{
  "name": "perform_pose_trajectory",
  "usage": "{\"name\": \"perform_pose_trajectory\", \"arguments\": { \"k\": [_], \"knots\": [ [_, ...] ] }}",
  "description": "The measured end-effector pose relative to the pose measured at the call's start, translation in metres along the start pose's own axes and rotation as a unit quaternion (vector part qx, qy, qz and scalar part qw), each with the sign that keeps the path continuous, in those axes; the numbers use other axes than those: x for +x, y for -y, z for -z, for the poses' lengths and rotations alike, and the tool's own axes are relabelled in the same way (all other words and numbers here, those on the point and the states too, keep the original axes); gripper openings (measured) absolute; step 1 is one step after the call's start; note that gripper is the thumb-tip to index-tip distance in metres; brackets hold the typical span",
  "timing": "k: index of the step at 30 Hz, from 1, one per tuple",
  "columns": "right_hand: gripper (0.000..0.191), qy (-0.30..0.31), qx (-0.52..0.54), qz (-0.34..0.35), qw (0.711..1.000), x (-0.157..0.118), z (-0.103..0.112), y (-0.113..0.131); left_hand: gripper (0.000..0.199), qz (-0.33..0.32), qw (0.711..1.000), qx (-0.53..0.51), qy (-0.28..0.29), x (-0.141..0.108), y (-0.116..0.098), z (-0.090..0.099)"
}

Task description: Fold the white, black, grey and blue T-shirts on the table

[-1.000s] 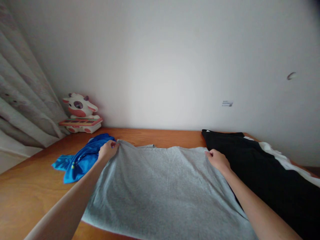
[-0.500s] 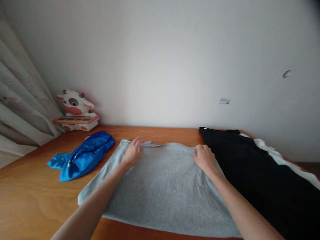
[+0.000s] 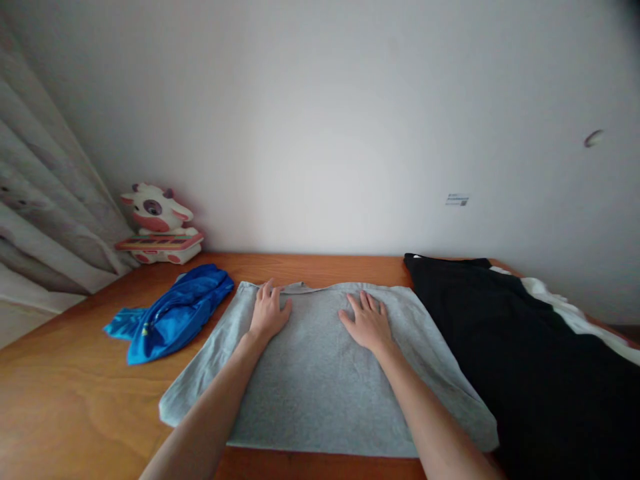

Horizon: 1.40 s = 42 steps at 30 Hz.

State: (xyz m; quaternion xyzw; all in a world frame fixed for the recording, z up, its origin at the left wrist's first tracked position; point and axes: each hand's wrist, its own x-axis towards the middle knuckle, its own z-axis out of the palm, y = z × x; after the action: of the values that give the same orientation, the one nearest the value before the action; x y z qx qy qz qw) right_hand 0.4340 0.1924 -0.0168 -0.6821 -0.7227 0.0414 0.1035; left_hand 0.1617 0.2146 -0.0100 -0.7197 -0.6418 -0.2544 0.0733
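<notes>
Head view: grey cloth (image 3: 320, 393) lies flat; long axis — left to right.

Grey garment (image 3: 320, 393): matt, heathered cloth
Blue garment (image 3: 175, 317): glossy, smooth cloth
Black garment (image 3: 540, 373): matt cloth
Worktop (image 3: 65, 380): smooth, grained wood
Cow toy (image 3: 160, 224): smooth, plastic-looking

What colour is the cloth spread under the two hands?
The cloth is light grey, faintly mottled; it shows best in the head view.
</notes>
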Motion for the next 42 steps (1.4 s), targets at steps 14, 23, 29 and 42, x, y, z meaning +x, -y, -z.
{"name": "perform_pose_trajectory", "arguments": {
  "k": [14,23,29,42],
  "knots": [
    [0.056,-0.054,0.030,-0.016,0.998,0.001,-0.004,-0.005,0.062,0.015,0.981,0.049,0.188,0.016,-0.015,-0.009],
    [0.060,-0.046,0.013,-0.049,0.998,0.000,-0.002,-0.002,0.039,-0.015,0.999,-0.004,0.052,0.010,-0.013,-0.013],
    [0.062,-0.036,0.006,-0.058,0.998,-0.011,0.005,0.000,0.028,-0.085,0.992,-0.082,0.032,-0.004,-0.013,0.001],
    [0.060,-0.053,-0.013,-0.051,0.997,-0.053,0.005,0.002,0.038,0.005,0.995,-0.015,0.102,-0.058,-0.008,0.030]
  ]
}}
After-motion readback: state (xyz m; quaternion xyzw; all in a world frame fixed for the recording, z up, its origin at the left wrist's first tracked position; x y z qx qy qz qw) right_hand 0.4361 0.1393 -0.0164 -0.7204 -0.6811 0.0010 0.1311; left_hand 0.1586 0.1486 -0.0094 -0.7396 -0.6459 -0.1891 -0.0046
